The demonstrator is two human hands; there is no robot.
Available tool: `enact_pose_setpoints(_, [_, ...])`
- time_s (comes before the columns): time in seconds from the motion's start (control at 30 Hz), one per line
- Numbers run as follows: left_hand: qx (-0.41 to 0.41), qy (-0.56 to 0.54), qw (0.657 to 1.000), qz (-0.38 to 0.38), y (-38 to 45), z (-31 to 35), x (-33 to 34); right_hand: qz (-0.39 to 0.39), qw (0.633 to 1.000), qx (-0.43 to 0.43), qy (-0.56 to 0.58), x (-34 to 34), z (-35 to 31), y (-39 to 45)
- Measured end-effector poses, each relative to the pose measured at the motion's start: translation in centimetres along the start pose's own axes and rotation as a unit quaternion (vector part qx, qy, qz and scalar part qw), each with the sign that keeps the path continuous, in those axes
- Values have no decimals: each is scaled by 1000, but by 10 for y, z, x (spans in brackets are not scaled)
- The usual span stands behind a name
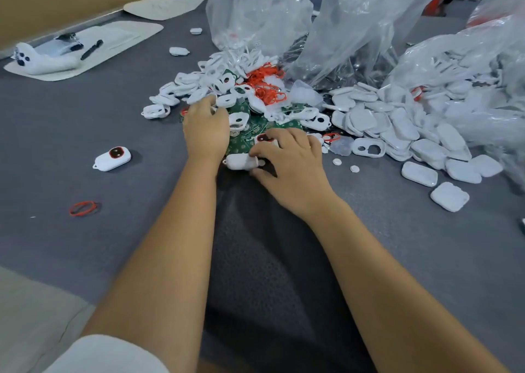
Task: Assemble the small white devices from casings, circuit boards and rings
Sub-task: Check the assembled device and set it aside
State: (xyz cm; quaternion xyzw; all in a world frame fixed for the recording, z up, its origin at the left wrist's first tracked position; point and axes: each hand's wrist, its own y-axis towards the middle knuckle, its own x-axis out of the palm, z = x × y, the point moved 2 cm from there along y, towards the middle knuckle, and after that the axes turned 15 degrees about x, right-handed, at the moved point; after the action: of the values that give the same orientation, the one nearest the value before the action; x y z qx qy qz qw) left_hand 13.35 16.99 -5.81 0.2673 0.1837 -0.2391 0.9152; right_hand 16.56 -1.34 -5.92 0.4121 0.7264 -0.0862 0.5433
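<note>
1. Head view: both bare forearms reach forward over the grey fabric-covered surface to a heap of parts.
2. Left hand lies palm-down on the pile of green circuit boards; its fingers are bent into the white open-frame plastic casings at the heap's near edge. Whether they pinch anything, cannot tell.
3. Right hand: fingers curl over a white rounded plastic casing lying at the near foot of the boards, thumb against its right end. A second white piece with a red-ringed dark window sits just beyond the fingertips.
4. Tangle of thin red rubber rings at mid-heap, in front of crumpled clear plastic bags.
5. Solid white casing lids spill to the right.
6. One finished white device with red-ringed window lies well apart on the left; a loose red ring nearer the camera.
</note>
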Motion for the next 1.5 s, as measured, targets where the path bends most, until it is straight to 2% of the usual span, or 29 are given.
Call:
enact_pose_setpoints(0.1, [-6, -36, 997, 66, -4, 1, -5, 22, 999, 7, 25, -2, -1, 1])
enact_pose_setpoints(0.23, [94, -9, 984, 149, -13, 14, -7, 21, 981, 119, 151, -10, 10, 5])
enact_pose_setpoints(0.3, [127, -68, 983, 110, -16, 22, -3, 13, 956, 169, 239, -15, 16, 7])
enact_pose_setpoints(0.4, [148, -145, 978, -38, -25, 37, 6, 25, 935, 198, 294, -23, 22, 8])
enact_pose_setpoints(0.47, [171, -171, 960, -139, -31, 49, 14, 45, 926, 217, 306, -25, 28, 10])
enact_pose_setpoints(0.53, [185, -214, 939, -197, -37, 60, 22, 52, 908, 236, 342, -28, 34, 10])
enact_pose_setpoints(0.7, [141, -291, 919, -224, -43, 77, 35, 7, 816, 249, 523, -41, 47, 5])
enact_pose_setpoints(0.87, [147, -311, 904, -255, -52, 87, 44, -8, 818, 233, 525, -47, 53, 2])
enact_pose_setpoints(1.03, [136, -329, 897, -263, -61, 89, 53, -13, 766, 264, 586, -45, 61, 0])
enact_pose_setpoints(1.17, [130, -318, 902, -260, -63, 89, 56, -24, 749, 275, 602, -42, 67, 1])
enact_pose_setpoints(1.23, [120, -320, 911, -231, -62, 89, 55, -30, 742, 271, 612, -42, 67, 1])
enact_pose_setpoints(1.3, [119, -274, 941, -157, -59, 86, 50, -31, 734, 273, 621, -41, 68, 1])
enact_pose_setpoints(1.37, [163, -127, 974, -94, -53, 77, 38, -26, 723, 282, 630, -41, 69, 1])
enact_pose_setpoints(1.43, [192, 31, 972, -131, -47, 66, 27, -17, 713, 291, 637, -41, 71, 1])
enact_pose_setpoints(1.5, [175, 99, 958, -206, -44, 57, 20, -12, 710, 298, 638, -41, 72, 1])
